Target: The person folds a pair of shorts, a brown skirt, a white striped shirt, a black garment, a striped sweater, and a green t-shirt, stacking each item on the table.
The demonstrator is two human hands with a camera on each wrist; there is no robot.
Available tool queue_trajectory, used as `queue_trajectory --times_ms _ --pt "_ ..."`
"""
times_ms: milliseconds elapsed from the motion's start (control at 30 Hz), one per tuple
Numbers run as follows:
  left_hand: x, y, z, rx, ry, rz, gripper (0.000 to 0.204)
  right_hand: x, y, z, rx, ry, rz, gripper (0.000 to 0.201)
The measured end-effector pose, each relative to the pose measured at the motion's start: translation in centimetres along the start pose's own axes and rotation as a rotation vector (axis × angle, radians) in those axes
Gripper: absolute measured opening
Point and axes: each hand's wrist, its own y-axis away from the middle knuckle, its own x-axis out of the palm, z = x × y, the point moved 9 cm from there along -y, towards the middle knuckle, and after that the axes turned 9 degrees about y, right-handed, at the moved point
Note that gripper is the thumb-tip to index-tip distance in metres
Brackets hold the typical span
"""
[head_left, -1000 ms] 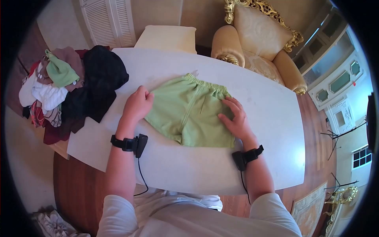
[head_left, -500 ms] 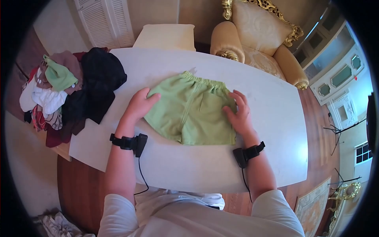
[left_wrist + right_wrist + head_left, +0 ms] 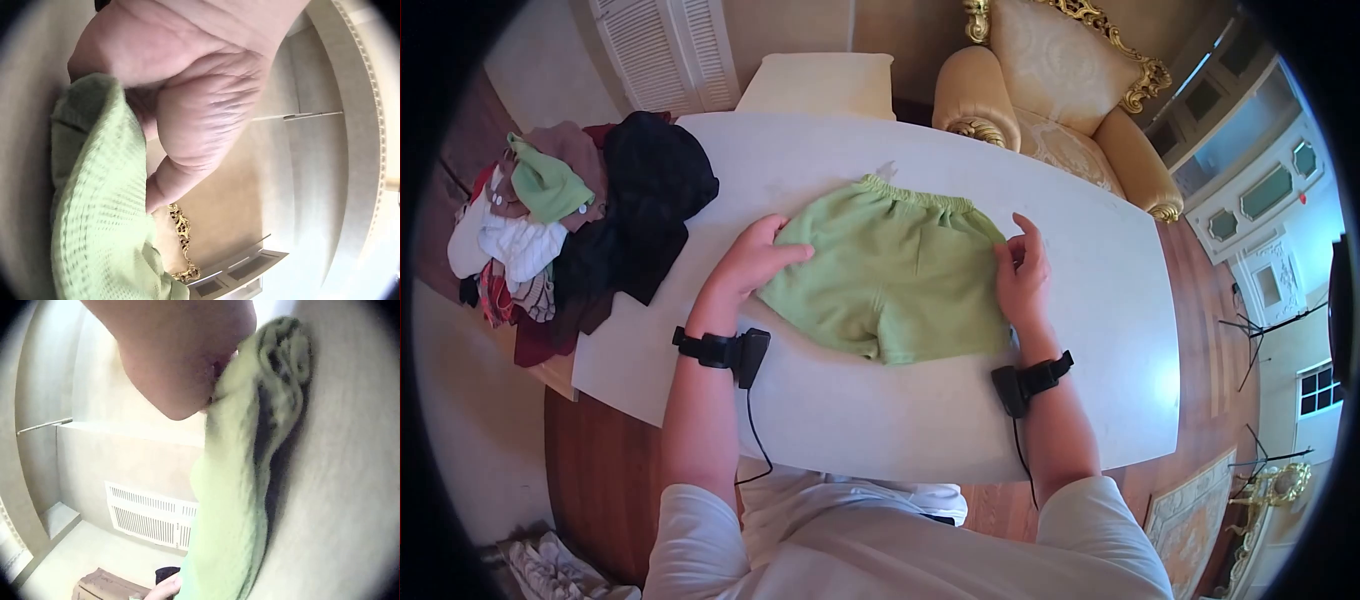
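A pair of light green shorts (image 3: 870,270) lies on the white table, its gathered elastic waistband (image 3: 925,200) toward the far side. At the left edge my left hand (image 3: 750,262) grips the cloth, thumb on top and the other fingers partly hidden beneath. In the left wrist view the thumb presses against the ribbed green fabric (image 3: 103,206). My right hand (image 3: 1025,280) pinches the right side edge, turned on its side with the index finger raised. In the right wrist view, the rolled hem of the shorts (image 3: 228,475) stands up from the table beside the hand.
A heap of clothes, with a black garment (image 3: 660,190) and a small green piece (image 3: 550,185), sits at the table's left end. Beyond the white table (image 3: 1090,350) stand a cream stool (image 3: 815,85) and a gilded armchair (image 3: 1060,90).
My left thumb has come down over the left edge of the shorts. My right hand has moved slightly right and rolled onto its side, and the cloth's right half has shifted right.
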Motion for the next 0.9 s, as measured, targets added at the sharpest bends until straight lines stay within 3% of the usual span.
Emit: queue_trajectory --times_ms 100,300,500,700,900 --pt "-1.1 -1.2 1.9 -0.04 -0.057 -0.013 0.036 0.3 0.0 -0.9 -0.028 0.027 0.004 0.05" --pt "-0.9 -0.8 1.1 -0.021 -0.121 -0.015 0.031 0.6 0.2 -0.5 0.002 0.043 0.055 0.049" --pt "-1.5 -0.1 0.7 0.013 0.041 -0.197 0.039 0.8 0.4 -0.3 -0.115 0.112 0.077 0.049" --pt "-2.1 -1.3 2.1 -0.027 -0.177 -0.056 0.035 1.0 0.4 -0.1 -0.119 0.103 0.097 0.049" --pt "-1.9 -1.2 1.6 0.0 -0.222 -0.072 0.035 1.1 0.4 -0.1 -0.103 0.052 0.098 0.047"
